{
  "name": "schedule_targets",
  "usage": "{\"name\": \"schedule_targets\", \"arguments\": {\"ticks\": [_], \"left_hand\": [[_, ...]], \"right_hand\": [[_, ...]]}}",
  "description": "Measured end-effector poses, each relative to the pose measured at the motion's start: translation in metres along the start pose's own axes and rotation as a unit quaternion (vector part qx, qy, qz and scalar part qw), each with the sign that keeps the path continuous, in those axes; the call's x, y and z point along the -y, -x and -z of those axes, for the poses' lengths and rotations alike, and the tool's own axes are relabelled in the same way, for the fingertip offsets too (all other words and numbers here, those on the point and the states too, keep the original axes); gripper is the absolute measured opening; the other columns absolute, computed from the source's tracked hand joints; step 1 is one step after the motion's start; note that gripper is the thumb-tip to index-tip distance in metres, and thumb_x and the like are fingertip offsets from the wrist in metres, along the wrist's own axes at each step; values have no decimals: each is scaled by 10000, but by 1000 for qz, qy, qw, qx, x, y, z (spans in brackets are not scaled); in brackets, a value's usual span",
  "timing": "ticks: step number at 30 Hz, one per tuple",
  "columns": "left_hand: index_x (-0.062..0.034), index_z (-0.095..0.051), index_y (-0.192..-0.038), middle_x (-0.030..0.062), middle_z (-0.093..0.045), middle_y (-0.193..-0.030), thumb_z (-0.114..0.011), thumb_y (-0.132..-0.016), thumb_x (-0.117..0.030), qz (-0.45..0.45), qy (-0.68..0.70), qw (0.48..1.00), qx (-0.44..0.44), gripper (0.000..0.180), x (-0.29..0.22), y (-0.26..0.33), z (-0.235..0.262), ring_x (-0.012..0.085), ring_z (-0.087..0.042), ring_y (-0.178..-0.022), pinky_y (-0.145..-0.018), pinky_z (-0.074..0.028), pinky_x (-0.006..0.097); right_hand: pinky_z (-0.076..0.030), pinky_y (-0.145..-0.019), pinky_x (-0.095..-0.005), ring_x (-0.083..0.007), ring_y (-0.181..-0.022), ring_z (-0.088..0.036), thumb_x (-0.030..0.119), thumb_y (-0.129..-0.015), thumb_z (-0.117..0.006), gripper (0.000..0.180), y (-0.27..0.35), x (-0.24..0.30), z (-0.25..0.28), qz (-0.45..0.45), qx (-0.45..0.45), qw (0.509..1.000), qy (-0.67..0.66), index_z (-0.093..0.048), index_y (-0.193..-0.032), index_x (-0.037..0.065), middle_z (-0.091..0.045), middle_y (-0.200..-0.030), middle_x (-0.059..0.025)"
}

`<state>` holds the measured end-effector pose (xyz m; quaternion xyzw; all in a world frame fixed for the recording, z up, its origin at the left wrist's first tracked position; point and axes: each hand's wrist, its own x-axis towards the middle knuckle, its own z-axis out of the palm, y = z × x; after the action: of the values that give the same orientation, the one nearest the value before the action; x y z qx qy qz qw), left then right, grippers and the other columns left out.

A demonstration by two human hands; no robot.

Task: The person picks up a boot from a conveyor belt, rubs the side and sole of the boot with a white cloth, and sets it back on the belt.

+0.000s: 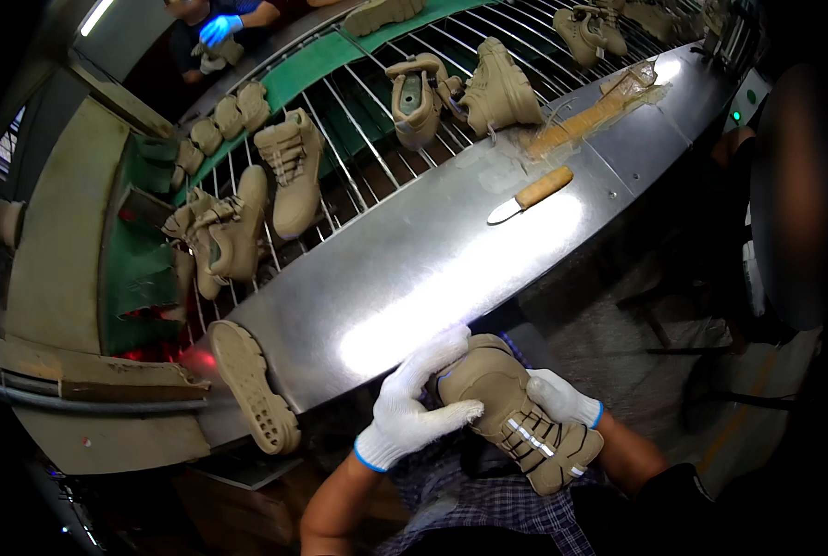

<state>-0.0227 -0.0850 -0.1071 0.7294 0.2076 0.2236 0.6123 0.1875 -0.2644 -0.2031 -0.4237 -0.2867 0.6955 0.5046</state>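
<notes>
A tan laced shoe (499,389) is between my two white-gloved hands, in front of my lap, just off the metal table's near edge. Its toe points up and away from me, and the laces and collar face me. My left hand (412,408) is closed around the toe end, thumb across the upper, fingers along the outer side. On the other side my right hand (562,398) grips the shoe near the laces, with its fingers partly hidden behind it. A loose beige sole (255,385) lies at the table's left end.
A knife (531,195) with a wooden handle lies on the metal table (386,278). Behind runs a rod conveyor (349,176) carrying several tan shoes (292,171). A green-flapped machine opening (141,255) stands left. Across the conveyor, another person's blue-lit gloved hand (219,30) shows.
</notes>
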Motion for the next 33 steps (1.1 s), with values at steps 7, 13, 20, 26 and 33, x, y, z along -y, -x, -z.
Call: {"name": "schedule_targets", "arguments": {"ticks": [7, 13, 20, 26, 33], "left_hand": [[68, -580, -1383, 249, -665, -1374, -845, -896, -179, -97, -60, 980, -160, 608, -49, 1, 26, 297, -663, -1243, -1083, -525, 411], [37, -615, -1105, 178, -740, -1083, -696, -950, -109, -31, -85, 959, -269, 227, -56, 29, 47, 190, -694, -923, -872, -579, 334], [24, -547, -1067, 225, -738, -975, -649, -983, -240, -63, -19, 941, -333, 295, -29, 75, 47, 230, -701, -857, -804, -588, 352], [3, -520, -1117, 232, -719, -967, -714, -948, -434, -51, -12, 941, -334, 507, -36, 71, 53, 246, -697, -833, -777, -584, 361], [67, -632, -1139, 165, -720, -1081, -735, -973, -280, 6, -67, 945, -319, 398, -36, 70, 62, 195, -680, -980, -905, -558, 326]], "right_hand": [[-519, -1027, -344, -167, -1170, -634, 514, -1070, -605, 665, -35, 58, -61, 66, 14, 997, 37, -581, -1398, -63, -703, -1266, -118], [-615, -805, -395, -328, -875, -768, 593, -1044, -548, 693, -24, 108, -98, -13, 73, 902, 426, -635, -1309, -42, -751, -1049, -246], [-627, -763, -351, -291, -899, -714, 77, -771, -827, 546, -37, 55, -91, 393, -63, 778, 486, -660, -1286, 8, -702, -1116, -155], [-616, -701, -379, -313, -817, -734, 138, -918, -737, 413, -103, 85, -108, 506, -27, 748, 429, -660, -1308, 24, -725, -996, -166], [-597, -883, -445, -394, -977, -740, 305, -1087, -541, 365, -115, 105, -105, 216, 138, 916, 310, -665, -1297, 32, -745, -1094, -232]]}}
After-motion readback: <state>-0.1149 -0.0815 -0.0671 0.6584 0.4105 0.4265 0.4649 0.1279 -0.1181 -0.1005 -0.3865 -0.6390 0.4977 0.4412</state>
